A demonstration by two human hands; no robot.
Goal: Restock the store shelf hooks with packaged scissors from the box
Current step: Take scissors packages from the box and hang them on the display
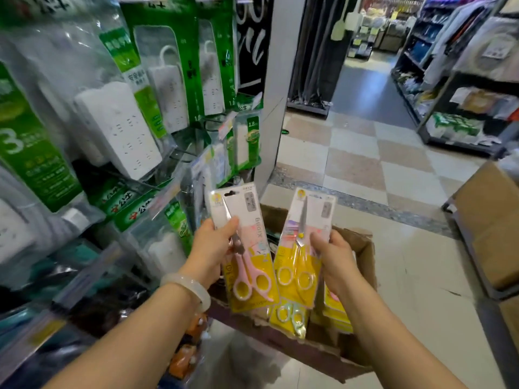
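Two bare hands are raised over an open cardboard box [362, 248], each holding packaged scissors. The left hand [209, 248], with a pale bangle [186, 287] on its wrist, pinches a pack of pink-handled scissors [247, 248] between thumb and curled fingers [231, 224] at the pack's left edge; a second pack appears to lie behind it, though I cannot tell for sure. The right hand [332, 256] grips a pack of scissors with white handles [302, 248] on a yellow card, its thumb on the front and its fingers wrapped behind the right edge. The two held packs stand nearly upright, side by side and just apart.

Below them, more yellow scissors packs [292, 315] stand in the box, which sits on the tiled floor [365, 169].

To the left, the shelf hooks [174, 153] carry green-and-white packaged power strips [118, 127] hanging in rows, close to the left hand.

To the right, stacked brown cartons [488, 220] stand on the floor. Farther off, an aisle runs between dark shelving with folded goods [463, 108] and a white pillar [283, 80].
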